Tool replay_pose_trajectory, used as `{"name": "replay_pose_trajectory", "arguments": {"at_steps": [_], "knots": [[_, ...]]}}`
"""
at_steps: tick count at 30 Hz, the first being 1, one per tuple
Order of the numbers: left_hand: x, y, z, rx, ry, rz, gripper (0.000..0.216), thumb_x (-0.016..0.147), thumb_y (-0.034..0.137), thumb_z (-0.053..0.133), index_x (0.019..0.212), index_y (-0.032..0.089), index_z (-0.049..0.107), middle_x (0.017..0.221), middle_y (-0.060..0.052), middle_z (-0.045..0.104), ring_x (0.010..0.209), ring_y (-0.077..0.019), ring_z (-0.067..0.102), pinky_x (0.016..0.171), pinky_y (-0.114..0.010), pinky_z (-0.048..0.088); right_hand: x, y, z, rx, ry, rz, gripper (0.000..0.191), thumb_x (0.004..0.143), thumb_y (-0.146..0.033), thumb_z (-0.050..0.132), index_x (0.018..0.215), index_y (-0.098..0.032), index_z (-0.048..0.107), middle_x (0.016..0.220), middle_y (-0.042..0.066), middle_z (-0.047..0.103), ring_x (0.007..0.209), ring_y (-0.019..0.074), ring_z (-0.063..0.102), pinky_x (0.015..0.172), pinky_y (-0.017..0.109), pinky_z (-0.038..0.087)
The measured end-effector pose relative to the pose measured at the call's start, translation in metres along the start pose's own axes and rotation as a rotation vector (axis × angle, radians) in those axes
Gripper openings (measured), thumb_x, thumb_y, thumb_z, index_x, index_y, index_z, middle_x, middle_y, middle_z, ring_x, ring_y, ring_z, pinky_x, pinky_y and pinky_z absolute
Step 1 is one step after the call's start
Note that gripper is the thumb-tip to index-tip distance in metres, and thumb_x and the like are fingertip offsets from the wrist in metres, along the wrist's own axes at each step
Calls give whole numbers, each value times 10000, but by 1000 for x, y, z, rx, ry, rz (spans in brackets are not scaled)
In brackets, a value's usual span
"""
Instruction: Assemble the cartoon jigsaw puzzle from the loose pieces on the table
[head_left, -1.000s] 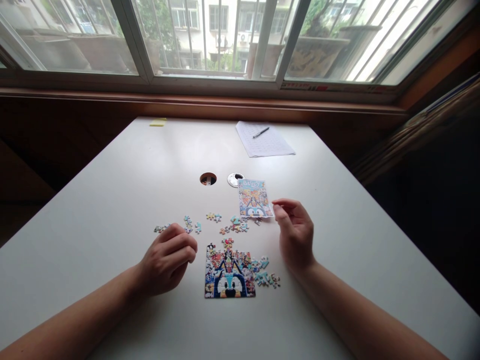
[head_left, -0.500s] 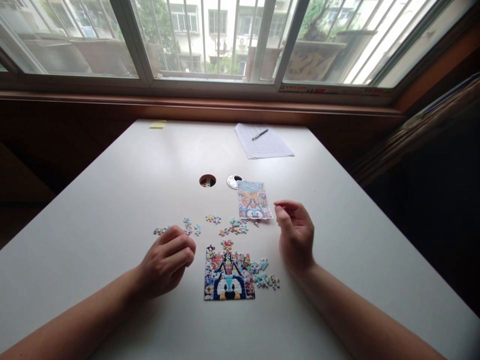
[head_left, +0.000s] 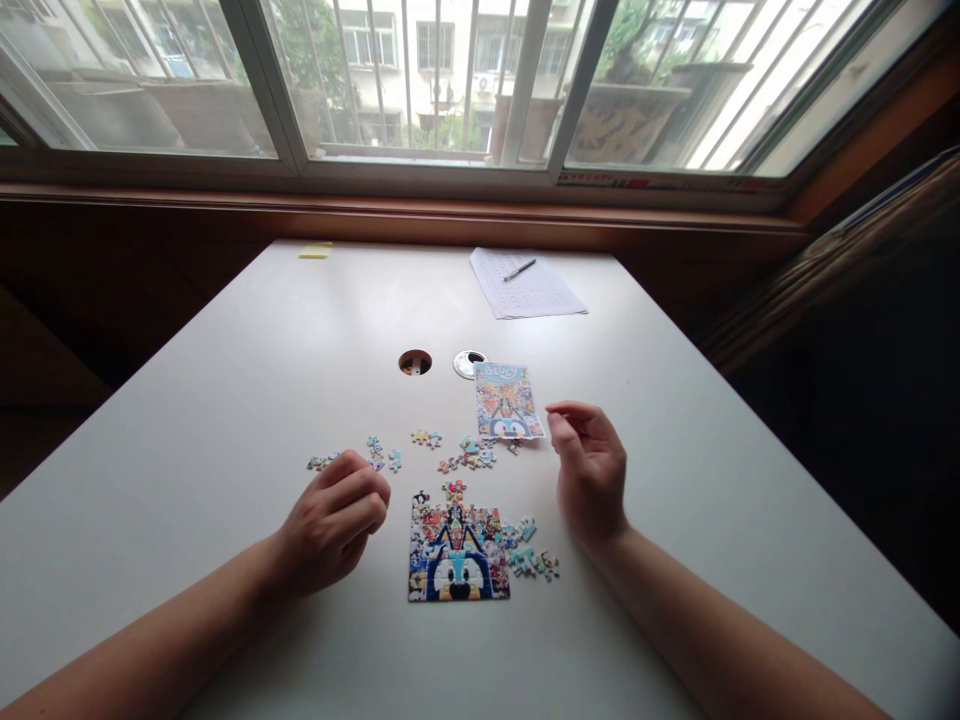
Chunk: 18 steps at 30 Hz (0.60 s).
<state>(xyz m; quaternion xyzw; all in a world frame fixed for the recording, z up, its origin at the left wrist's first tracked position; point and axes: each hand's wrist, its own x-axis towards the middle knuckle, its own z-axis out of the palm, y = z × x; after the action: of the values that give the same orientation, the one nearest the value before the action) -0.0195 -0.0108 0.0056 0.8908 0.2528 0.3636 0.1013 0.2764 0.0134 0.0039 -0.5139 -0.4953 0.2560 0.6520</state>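
The grip of the left hand [head_left: 334, 525] was curled closed, knuckles up, resting on the white counter [head_left: 225, 400] just left of the part-built puzzle [head_left: 457, 552]; whether a piece lay inside it could not be told. The grip of the right hand [head_left: 589, 470] had thumb and forefinger drawn close together, raised just right of the picture card [head_left: 508, 400], and it could not be told whether they pinched anything. The part-built puzzle lay near the counter's near edge, between the two hands, with a small clump of joined pieces [head_left: 531, 556] touching its right side. Loose pieces [head_left: 469, 456] were scattered just beyond it, below the picture card, and a few more pieces [head_left: 322, 461] lay just beyond the left hand. Farther off sat a round hole [head_left: 415, 362] and a metal cap [head_left: 469, 363] beside it. At the far edge lay a paper sheet [head_left: 532, 290] with a pen [head_left: 520, 268] on it, and a yellow note pad [head_left: 316, 250] to the far left, under the window [head_left: 420, 80]
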Motion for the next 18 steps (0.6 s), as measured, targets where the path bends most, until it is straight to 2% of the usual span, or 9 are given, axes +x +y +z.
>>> {"name": "replay_pose_trajectory", "arguments": {"at_steps": [12,18], "knots": [[-2,-2,2,-20,33,-11,254,880,-18,470,739,188,421,765,-39,577,746,-179,407,723,-333,410,0,2,-1,43,0,2,96,894,-292,655,931,-211,690,808,5,625,714,148,544,665,288,441],[-4,-4,3,-8,89,-26,250,869,-20,501,741,186,442,778,-36,586,743,-171,425,741,-341,428,0,1,-1,34,3,2,101,897,-296,652,931,-207,688,804,7,619,713,150,543,664,288,445]]}}
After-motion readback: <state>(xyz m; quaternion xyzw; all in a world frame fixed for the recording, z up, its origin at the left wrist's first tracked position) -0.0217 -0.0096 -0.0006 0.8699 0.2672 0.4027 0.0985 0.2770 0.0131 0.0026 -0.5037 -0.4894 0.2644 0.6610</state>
